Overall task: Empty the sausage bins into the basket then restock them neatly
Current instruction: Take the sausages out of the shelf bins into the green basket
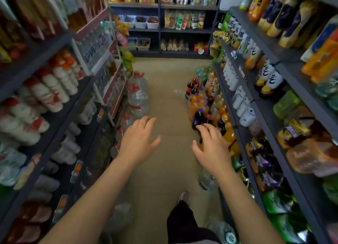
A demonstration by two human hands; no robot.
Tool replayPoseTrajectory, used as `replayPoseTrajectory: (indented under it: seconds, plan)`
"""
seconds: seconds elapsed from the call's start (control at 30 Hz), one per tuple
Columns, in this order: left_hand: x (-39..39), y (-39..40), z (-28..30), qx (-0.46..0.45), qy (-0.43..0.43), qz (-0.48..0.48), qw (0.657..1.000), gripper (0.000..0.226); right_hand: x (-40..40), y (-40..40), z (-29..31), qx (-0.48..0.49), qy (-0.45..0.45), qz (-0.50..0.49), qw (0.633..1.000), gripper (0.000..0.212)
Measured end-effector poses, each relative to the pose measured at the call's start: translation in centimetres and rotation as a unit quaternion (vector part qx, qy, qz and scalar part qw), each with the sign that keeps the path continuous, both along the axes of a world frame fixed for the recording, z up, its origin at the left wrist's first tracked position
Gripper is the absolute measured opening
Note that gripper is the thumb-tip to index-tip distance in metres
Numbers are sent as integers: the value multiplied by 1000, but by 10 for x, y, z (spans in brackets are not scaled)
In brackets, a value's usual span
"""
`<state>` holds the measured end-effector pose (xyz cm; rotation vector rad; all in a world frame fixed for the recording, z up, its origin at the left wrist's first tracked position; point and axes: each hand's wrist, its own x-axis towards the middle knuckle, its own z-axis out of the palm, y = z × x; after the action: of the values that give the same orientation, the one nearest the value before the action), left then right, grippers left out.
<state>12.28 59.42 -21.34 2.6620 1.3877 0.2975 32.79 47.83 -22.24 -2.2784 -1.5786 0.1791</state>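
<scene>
Both bare hands reach forward over the beige tiled aisle floor (pixel 170 104), holding nothing: the left hand (pixel 137 140) and the right hand (pixel 212 148) each have loosely spread fingers. Far ahead, small white plastic bins (pixel 140 22) sit on a dark metal shelf; whether they hold sausages cannot be told. Clear ribbed plastic water jugs (pixel 138 91) stand on the floor at left.

A narrow shop aisle runs between dark grey metal shelving on both sides, the left shelving (pixel 60 104) packed with white bottles with red and orange caps, the right shelving (pixel 270 97) with juice and tea bottles and snack bags. The tan tiled floor (pixel 164 90) carries large clear water jugs (pixel 138 93) by the left rack and shrink-wrapped soda bottles (pixel 199 104) by the right. A back shelf (pixel 172 29) closes the aisle, holding white tubs and packets; light is dim and even
</scene>
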Motion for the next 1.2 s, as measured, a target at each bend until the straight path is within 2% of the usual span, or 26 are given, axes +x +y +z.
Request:
replayPoseTrajectory:
  seconds: [0.27, 0.43, 0.63, 0.77, 0.9, 1.07, 1.2]
  plan:
    - [113, 192, 15, -1, 6, 40, 999, 62, 124, 218, 19, -24, -14, 45, 999, 57]
    - [147, 310, 7, -15, -28, 96, 995, 61, 155, 357, 22, -23, -23, 94, 995, 56]
    - [182, 488, -26, -29, -48, 150, 987, 63, 189, 547, -1, -53, -80, 131, 987, 57]
    - [215, 615, -25, -65, -40, 125, 989, 65, 224, 666, 8, -63, -84, 110, 988, 56]
    - [266, 732, -11, -60, -35, 91, 993, 69, 273, 763, 19, -49, -66, 72, 994, 56]
    - [340, 861, -16, -54, -4, 31, 998, 72, 348, 877, 4, -46, -21, 14, 999, 56]
    - [402, 979, -32, -51, 14, 33, 998, 67, 413, 990, -12, -37, 0, 13, 999, 57]
